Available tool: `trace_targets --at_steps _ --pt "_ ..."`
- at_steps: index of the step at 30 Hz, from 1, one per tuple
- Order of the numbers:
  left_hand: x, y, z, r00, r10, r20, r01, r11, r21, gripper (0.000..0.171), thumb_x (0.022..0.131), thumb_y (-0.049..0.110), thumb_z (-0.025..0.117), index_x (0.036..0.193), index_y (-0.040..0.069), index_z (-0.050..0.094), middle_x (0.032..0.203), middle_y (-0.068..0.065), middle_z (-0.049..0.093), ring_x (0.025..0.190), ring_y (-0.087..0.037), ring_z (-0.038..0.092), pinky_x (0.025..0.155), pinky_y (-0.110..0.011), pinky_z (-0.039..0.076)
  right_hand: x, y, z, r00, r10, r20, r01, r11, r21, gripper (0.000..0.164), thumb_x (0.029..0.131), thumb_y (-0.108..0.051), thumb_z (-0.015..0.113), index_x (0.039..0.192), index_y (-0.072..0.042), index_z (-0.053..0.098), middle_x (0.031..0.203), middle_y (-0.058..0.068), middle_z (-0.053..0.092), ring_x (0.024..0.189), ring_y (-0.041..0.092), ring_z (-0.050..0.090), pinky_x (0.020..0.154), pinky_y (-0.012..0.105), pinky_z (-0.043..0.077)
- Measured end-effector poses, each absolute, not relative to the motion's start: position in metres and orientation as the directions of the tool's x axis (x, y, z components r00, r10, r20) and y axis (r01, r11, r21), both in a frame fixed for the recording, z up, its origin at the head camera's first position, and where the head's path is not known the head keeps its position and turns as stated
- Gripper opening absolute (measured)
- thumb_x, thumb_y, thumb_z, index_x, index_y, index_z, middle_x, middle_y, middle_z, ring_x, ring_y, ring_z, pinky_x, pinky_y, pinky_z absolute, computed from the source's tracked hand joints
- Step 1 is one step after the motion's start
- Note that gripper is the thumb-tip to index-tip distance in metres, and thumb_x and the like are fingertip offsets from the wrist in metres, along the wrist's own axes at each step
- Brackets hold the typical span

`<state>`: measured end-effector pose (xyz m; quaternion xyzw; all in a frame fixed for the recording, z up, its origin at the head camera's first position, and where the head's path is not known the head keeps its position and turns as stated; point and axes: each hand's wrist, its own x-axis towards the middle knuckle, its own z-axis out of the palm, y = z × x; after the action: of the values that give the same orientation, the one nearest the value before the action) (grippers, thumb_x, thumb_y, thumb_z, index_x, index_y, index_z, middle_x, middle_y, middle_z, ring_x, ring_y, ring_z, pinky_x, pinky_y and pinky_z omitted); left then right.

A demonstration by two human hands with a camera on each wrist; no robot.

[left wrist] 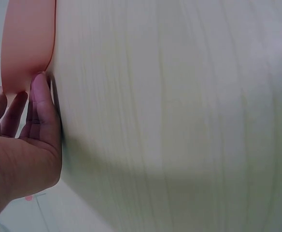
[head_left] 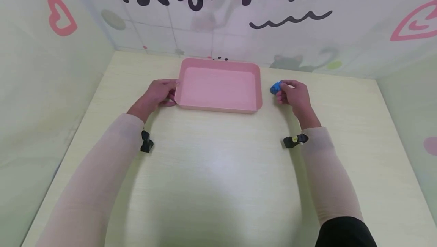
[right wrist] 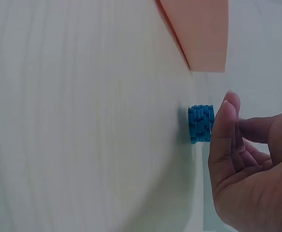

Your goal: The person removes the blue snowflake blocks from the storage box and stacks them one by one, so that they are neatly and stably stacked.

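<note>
A shallow pink tray (head_left: 218, 84) lies near the back of the table. My left hand (head_left: 160, 92) grips its left end, with the thumb by the rim and fingertips against the outer wall (left wrist: 27, 43) in the left wrist view. To the right of the tray, my right hand (head_left: 296, 96) pinches a small blue round piece with a ridged, tread-like side (right wrist: 200, 124), resembling a toy wheel. In the right wrist view, the fingers hide part of this piece, and a tray corner (right wrist: 204, 43) appears beyond it.
The pale wood-grain table (head_left: 218, 163) meets a printed backdrop (head_left: 232, 34) close behind the tray. Fabric side walls (head_left: 41, 87) stand at left and right. A small black device (head_left: 146, 141) sits at the left wrist, another device (head_left: 295, 140) at the right.
</note>
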<state>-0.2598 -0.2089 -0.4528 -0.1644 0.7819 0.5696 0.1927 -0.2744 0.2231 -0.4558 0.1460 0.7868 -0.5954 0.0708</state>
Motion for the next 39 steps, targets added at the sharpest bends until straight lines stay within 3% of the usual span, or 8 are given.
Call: trace_targets --at_steps 39 --pt "-0.2610 -0.2057 -0.4533 -0.880 -0.020 -0.474 -0.457 0.306 0.835 0.048 0.099 0.045 0.053 0.138 0.017 0.057 0.085 -0.001 0.061 0.069 -0.009 0.060 0.068 -0.027 0.058 -0.2732 0.2309 -0.4591 -0.935 0.147 -0.323 0.353 0.308 -0.883 0.046 0.102 -0.024 0.049 0.141 0.001 0.046 0.070 -0.003 0.064 0.059 0.008 0.064 0.061 0.024 0.057"
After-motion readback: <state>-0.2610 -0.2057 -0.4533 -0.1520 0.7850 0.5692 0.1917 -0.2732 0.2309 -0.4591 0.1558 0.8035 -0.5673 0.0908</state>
